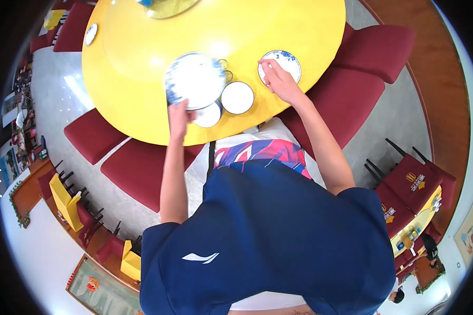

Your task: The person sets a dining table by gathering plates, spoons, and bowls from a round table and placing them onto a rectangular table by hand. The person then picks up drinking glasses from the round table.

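My left hand [178, 118] is closed on the near edge of a large white plate [194, 79] with a blue pattern, somewhat blurred. The plate is above the yellow round table [142, 118] and partly covers a white stack of dishes [209, 115]. My right hand [279, 83] is over a smaller white plate [289, 63] with blue flowers, its fingers slightly bent and apart near the left rim. Whether they touch it I cannot tell. Between my hands stands a round white dish [237, 97], with small clear glasses [228, 76] just behind.
Dark red chairs [341, 102] surround the table on both sides. A small patterned plate [91, 34] lies at its far left edge. A round raised centre piece [171, 7] is at the back. Other tables and stacked chairs [415, 178] stand further off, with people at the lower right.
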A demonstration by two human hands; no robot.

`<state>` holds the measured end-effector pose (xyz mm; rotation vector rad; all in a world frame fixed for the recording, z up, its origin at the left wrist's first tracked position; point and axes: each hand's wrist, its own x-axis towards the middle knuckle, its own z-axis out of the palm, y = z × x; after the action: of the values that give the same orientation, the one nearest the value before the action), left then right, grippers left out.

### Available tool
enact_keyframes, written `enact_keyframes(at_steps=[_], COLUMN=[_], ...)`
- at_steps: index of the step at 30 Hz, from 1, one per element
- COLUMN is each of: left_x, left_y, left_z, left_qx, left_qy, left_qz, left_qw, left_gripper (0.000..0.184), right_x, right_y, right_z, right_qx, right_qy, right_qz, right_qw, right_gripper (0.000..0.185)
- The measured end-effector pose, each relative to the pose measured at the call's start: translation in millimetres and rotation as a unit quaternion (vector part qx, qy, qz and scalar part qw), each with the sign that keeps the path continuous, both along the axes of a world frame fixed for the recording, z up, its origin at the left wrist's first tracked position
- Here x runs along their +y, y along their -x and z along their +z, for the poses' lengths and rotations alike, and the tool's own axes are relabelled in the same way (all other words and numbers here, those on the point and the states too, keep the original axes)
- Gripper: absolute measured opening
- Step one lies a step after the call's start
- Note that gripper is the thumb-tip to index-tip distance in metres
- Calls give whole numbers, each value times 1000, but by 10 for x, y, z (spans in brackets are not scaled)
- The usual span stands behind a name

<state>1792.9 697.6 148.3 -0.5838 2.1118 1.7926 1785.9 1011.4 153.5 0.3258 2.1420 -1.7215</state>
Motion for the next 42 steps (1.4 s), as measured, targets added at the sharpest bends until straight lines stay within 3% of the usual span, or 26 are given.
enact_keyframes(at_steps=[3, 6, 10, 12, 18, 20, 24, 26, 29, 32, 37, 40, 42], left_x=[840, 1390, 1838, 1936, 2174, 2198, 2238, 2225, 2210, 2222, 2287, 2298, 2343], left_y=[34, -5, -91, -75, 138, 174, 272, 320, 324, 341, 306, 170, 132], left_z=[-142, -523, -771, -935, -1233, -1269, -1252, -1249, -1271, -1329, -1335, -1375, -1372], left_qx=[-82, -116, -181, -188, -179, -140, -102, -222, -267, -281, -313, -304, -347], left_qy=[-76, -166, -181, -178, -109, 48, 118, 80, 44, 23, 54, 16, -72], left_qz=[-76, -203, -220, -230, -185, -248, -244, -233, -231, -199, -205, -159, -66], left_qw=[991, 958, 941, 938, 960, 957, 957, 943, 934, 939, 926, 939, 933], left_gripper=[20, 28, 30, 30, 37, 46, 53, 56, 48, 53, 46, 43, 42], right_x=[287, 797, 1137, 1171, 1228, 1241, 1238, 1220, 1164, 1145, 1143, 1090, 1095], right_y=[35, -177, -392, -363, -140, -66, 60, 93, 96, 54, 89, 49, 33], right_z=[-123, -571, -745, -849, -1247, -1328, -1348, -1333, -1314, -1336, -1395, -1367, -1309], right_qx=[-8, -9, -91, -82, -78, -75, -27, -47, -52, -52, -16, -13, -18], right_qy=[-51, -59, -132, -241, -299, -313, -310, -316, -329, -329, -343, -349, -342], right_qz=[12, -35, -33, 5, -13, 0, -20, -2, -9, -16, 0, -9, -26], right_qw=[999, 998, 986, 967, 951, 947, 950, 948, 943, 943, 939, 937, 939], right_gripper=[43, 44, 39, 36, 36, 36, 31, 30, 29, 28, 28, 29, 34])
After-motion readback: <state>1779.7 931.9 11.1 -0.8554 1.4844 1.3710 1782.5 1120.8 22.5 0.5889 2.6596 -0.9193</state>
